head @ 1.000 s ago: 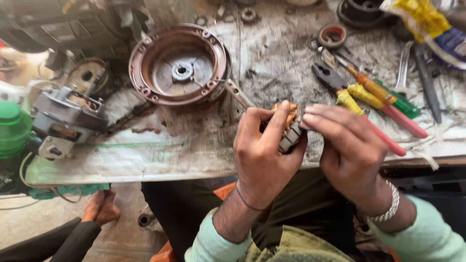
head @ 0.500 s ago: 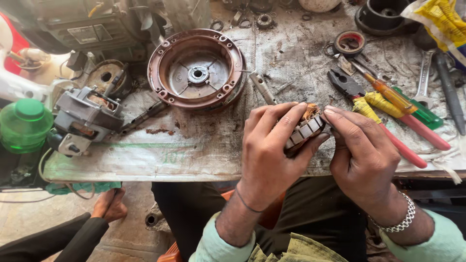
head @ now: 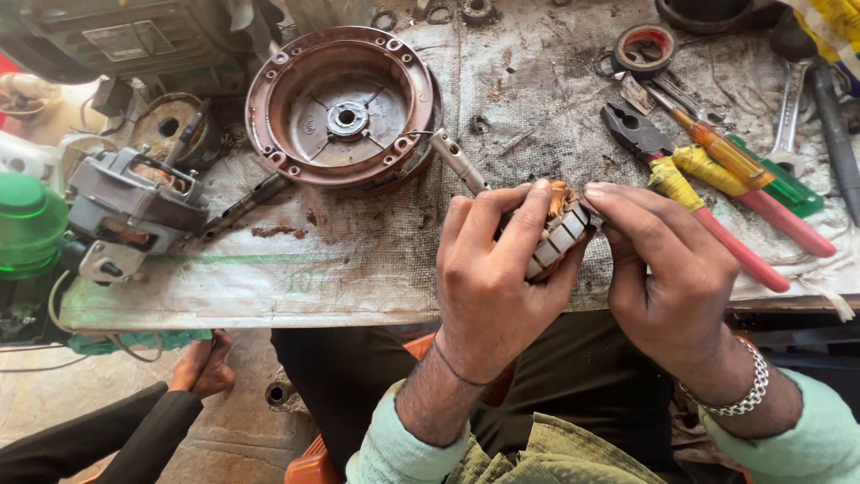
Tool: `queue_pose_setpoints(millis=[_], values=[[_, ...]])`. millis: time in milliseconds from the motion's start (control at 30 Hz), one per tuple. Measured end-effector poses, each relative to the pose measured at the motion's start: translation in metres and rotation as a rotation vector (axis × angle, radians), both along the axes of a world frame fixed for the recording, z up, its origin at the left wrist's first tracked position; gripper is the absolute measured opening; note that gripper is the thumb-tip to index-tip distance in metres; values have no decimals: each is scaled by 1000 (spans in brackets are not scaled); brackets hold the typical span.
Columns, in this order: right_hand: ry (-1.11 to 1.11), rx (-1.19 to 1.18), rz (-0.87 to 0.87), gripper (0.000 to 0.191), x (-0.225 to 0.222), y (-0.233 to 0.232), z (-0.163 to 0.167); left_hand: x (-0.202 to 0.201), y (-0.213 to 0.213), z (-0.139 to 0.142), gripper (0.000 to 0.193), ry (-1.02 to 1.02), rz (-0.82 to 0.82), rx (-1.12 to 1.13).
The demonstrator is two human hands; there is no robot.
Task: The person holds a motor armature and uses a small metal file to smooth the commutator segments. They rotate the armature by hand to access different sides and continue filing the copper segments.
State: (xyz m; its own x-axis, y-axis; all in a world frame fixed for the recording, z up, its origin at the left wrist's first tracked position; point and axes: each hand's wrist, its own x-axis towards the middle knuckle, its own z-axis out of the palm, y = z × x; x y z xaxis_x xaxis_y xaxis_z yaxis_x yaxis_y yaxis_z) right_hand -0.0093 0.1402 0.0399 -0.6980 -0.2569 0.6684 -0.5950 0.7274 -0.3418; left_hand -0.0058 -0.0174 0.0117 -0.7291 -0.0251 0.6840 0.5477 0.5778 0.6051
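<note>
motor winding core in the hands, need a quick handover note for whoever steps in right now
Left hand: fingers wrapped around the motor winding core, held above the bench edge.
Right hand: fingertips pinching the core's top end.
Round motor housing lies open side up on the bench; pliers and screwdrivers lie at right.
Done: core is out of the housing.
Left: core not yet set down or refitted.

a small motor armature (head: pixel 557 235), grey slotted core with copper windings at its top end, sits tilted above the bench edge, partly hidden, its steel shaft pointing up-left.
</note>
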Motion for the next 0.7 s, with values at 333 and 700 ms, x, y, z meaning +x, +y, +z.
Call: queue_pose_setpoints(millis=[333, 700], values=[[93, 19, 87, 34, 11, -3, 6, -1, 2, -1, 49, 32, -9, -6], [76, 60, 125, 42, 13, -6, 15, 3, 5, -3, 59, 29, -29, -10]])
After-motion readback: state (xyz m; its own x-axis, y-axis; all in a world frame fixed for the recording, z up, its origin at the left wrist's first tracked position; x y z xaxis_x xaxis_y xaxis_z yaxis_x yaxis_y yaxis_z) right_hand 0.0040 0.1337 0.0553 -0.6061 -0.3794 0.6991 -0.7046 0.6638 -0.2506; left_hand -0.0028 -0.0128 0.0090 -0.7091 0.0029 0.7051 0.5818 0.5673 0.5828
